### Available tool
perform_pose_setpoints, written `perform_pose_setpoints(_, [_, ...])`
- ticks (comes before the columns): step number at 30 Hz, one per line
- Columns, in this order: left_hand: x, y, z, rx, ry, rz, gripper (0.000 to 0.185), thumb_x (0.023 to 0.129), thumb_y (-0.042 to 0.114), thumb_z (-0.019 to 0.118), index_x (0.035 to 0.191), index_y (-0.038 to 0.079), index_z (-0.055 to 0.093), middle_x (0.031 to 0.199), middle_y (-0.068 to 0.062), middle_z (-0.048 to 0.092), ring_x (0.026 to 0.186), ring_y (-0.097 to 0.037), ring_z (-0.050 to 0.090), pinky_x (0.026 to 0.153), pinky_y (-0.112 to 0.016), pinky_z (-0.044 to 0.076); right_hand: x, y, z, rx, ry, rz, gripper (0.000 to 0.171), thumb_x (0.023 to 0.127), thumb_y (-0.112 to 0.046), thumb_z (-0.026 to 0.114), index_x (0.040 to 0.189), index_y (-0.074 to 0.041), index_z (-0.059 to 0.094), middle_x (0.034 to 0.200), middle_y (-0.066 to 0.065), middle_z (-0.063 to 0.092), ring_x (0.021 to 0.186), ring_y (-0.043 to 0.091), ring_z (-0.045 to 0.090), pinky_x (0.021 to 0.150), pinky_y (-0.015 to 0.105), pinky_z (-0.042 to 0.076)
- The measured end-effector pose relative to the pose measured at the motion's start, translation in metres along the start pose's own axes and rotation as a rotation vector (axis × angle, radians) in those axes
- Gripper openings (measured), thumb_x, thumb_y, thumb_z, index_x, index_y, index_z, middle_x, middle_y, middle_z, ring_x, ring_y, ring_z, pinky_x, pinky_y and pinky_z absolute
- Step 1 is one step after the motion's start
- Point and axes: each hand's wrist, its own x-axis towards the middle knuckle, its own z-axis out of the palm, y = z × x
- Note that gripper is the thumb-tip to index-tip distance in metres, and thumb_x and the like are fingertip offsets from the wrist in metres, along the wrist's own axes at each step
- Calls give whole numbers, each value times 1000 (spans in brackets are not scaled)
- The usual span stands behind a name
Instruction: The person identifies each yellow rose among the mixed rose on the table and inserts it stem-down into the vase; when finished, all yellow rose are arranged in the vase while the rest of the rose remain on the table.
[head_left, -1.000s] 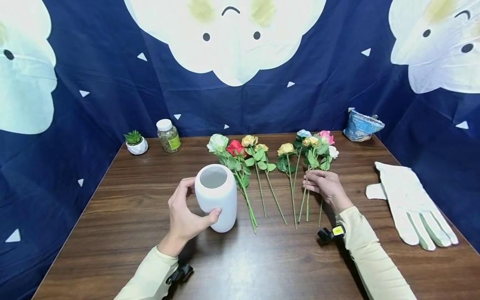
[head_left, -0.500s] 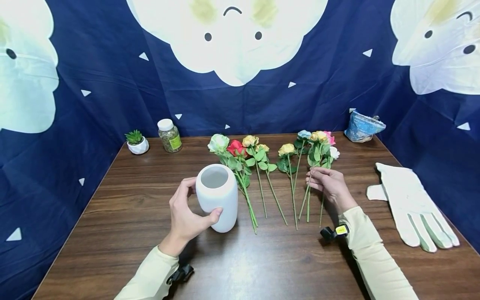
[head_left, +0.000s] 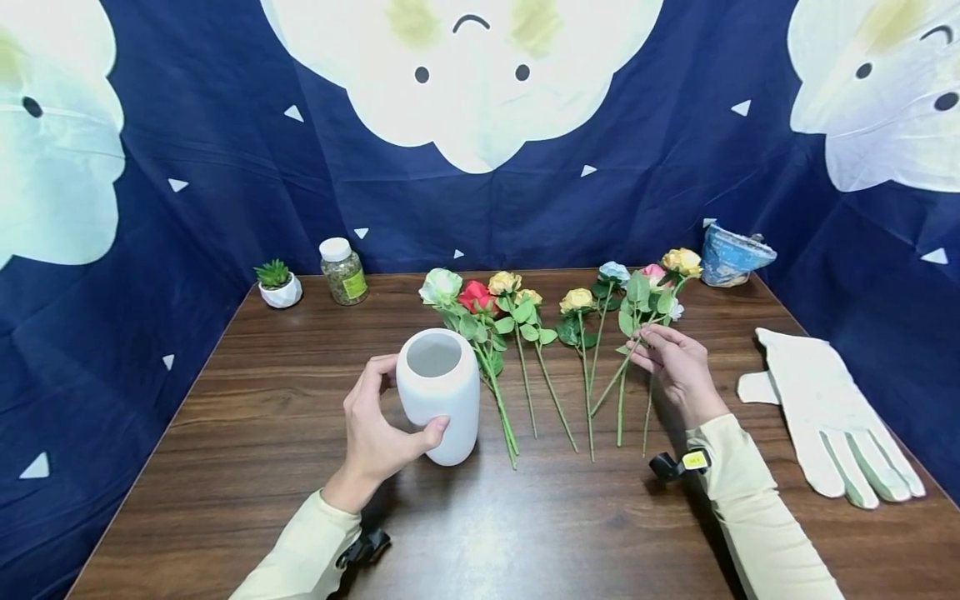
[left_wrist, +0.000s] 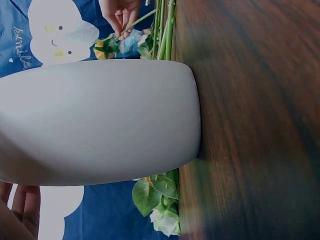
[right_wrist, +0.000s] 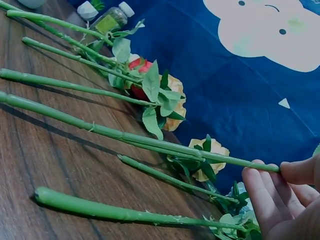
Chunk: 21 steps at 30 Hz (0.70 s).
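My left hand (head_left: 378, 437) grips a white vase (head_left: 450, 417) from its left side, thumb across the front. The vase stands upright, its mouth facing up. In the right wrist view, my right hand (right_wrist: 280, 200) pinches the green stem (right_wrist: 150, 142) of an artificial rose between thumb and fingers. Its yellow bloom (head_left: 682, 262) is raised at the back right, the stem slanting down to the left. Under and beside that hand lie a pink rose (head_left: 654, 275), a white flower (head_left: 677, 309), a blue rose (head_left: 613, 273) and another yellow rose (head_left: 576, 301).
Beside the vase lie a pale green rose (head_left: 440, 286), a red rose (head_left: 477, 297) and two yellow ones. A potted succulent (head_left: 279, 287) and a jar (head_left: 343, 273) stand back left. A blue bag (head_left: 733, 257) and white glove (head_left: 836, 417) are on the right.
My right hand has shifted right and lifted the yellow rose, so its bloom has swung right, past the pink one, and its stem slants more. The left hand stays on the vase.
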Motion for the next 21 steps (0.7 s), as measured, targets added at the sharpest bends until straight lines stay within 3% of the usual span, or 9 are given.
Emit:
perform_pose_setpoints(11, [0,2,-2,7,-6,0,70,66,43,81,115,-4,65,103,-14,70,86,-14,60,77,-18,47,-4,-7,1,81,70,-54,37,103,3,51,77,-11,73,78,1,76,70,10,75,65,24,61])
perform_pose_setpoints(21, [0,1,0,1,-7,5,70,66,43,81,115,-4,64,102,-13,70,84,-15,59,75,-20,47,-5,-11,9,256,137,-156,28,102,6,53,82,-3,70,78,7,73,70,15,75,64,26,61])
